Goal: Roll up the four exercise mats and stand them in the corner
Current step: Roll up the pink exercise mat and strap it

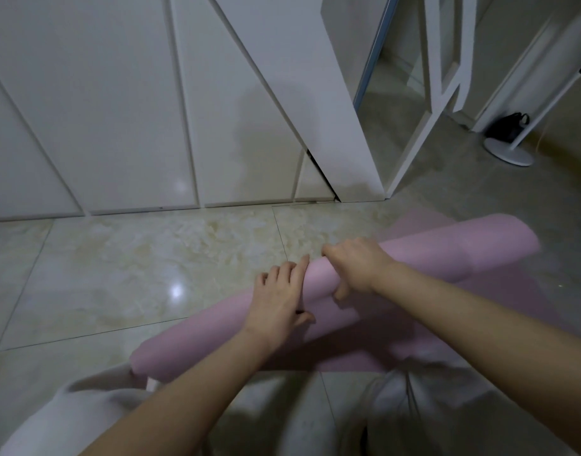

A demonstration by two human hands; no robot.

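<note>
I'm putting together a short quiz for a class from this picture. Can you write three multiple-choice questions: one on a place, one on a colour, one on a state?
1. Where is the black bag?
A. on the mat
B. beside the person's knee
C. on the floor by the round white stand base

2. What colour is the mat?
A. pink
B. blue
C. grey

3. How far along is the mat?
A. lying fully flat
B. partly rolled
C. rolled and standing upright

Answers:
1 C: the bag sits at upper right, next to the base.
2 A: the roll and the flat part are both pink.
3 B: the left hand and right hand are on a roll lying on the floor, and a flat stretch remains on the person's side.
</note>
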